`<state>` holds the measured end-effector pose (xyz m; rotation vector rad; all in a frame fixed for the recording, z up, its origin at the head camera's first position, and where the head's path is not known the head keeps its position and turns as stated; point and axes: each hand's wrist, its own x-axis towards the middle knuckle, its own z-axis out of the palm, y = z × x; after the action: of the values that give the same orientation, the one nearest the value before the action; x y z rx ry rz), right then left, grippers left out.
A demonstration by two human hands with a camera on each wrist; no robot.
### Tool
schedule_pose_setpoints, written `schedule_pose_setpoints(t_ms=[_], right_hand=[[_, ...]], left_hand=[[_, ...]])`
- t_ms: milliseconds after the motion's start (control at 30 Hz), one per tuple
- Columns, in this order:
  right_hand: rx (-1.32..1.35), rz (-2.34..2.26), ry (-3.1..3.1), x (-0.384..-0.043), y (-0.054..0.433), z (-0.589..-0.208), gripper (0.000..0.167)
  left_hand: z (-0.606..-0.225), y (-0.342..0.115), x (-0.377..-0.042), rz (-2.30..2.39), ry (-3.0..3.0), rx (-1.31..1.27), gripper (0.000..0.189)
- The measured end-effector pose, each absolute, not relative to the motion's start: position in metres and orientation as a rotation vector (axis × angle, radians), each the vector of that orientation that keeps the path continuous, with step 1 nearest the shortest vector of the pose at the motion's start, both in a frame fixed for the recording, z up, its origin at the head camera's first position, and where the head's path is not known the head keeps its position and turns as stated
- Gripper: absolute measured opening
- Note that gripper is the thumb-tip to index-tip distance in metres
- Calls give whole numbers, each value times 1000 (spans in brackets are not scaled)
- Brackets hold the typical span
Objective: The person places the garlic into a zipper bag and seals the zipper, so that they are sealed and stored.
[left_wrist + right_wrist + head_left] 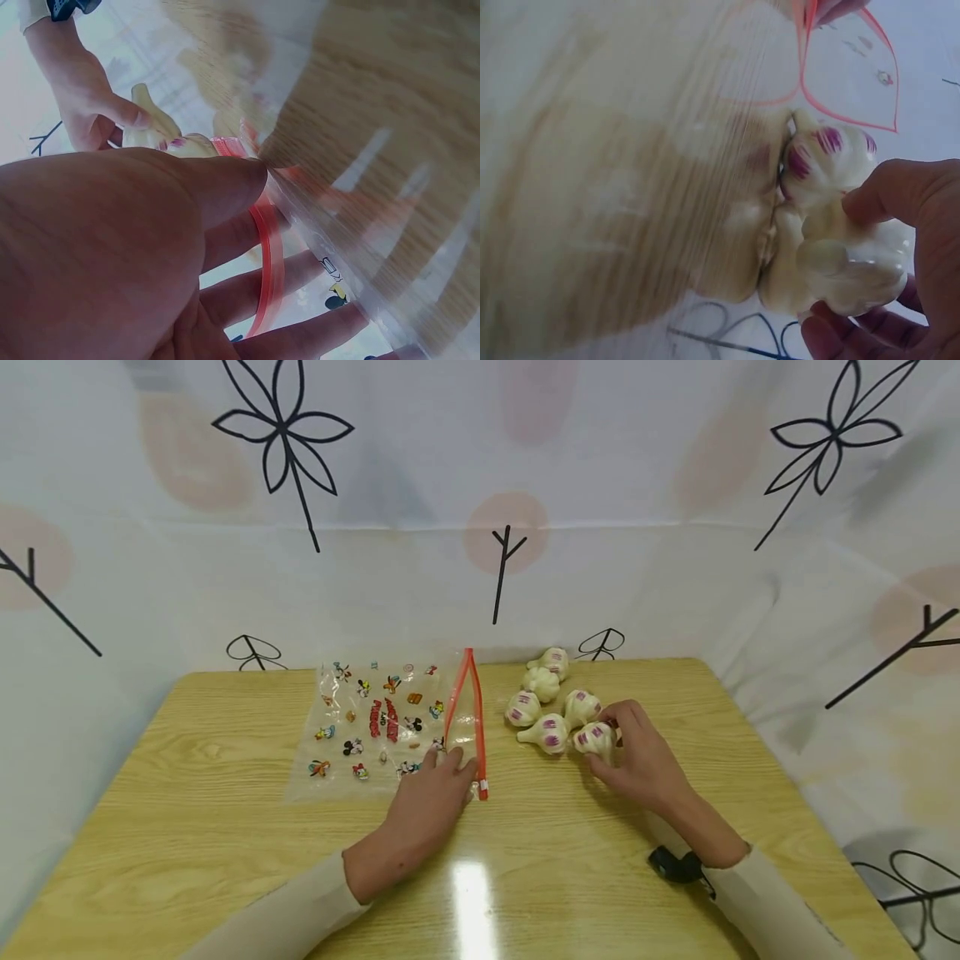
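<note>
A clear zip bag (352, 710) printed with small cartoon figures lies flat, its red-edged mouth (481, 727) facing right and parted. At the near corner of that mouth my left hand (435, 793) holds the bag's edge, the thumb on one side and the fingers (240, 300) beyond the red strip. To the right, my right hand (643, 760) grips a garlic bulb (595, 740) between thumb and fingers. In the right wrist view this whitish bulb (855, 266) sits right by another purple-streaked bulb (829, 161).
Several other garlic bulbs (551, 734) cluster between the bag's mouth and my right hand, reaching toward the table's back edge. The wooden table (562, 885) is bordered by a hanging white cloth (405, 577) with printed plants. A black device (675, 865) is on my right wrist.
</note>
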<state>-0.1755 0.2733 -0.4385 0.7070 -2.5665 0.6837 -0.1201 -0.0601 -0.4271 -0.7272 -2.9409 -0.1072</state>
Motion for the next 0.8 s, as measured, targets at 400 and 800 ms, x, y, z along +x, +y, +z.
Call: schedule_pose_setpoints(t_ms=[400, 800], right_hand=[[706, 705, -2533, -174, 269, -428, 53], [771, 751, -2506, -178, 253, -417, 53]], left_hand=[[-431, -58, -120, -44, -2923, -708, 46], [-430, -56, -119, -28, -2976, -685, 41]])
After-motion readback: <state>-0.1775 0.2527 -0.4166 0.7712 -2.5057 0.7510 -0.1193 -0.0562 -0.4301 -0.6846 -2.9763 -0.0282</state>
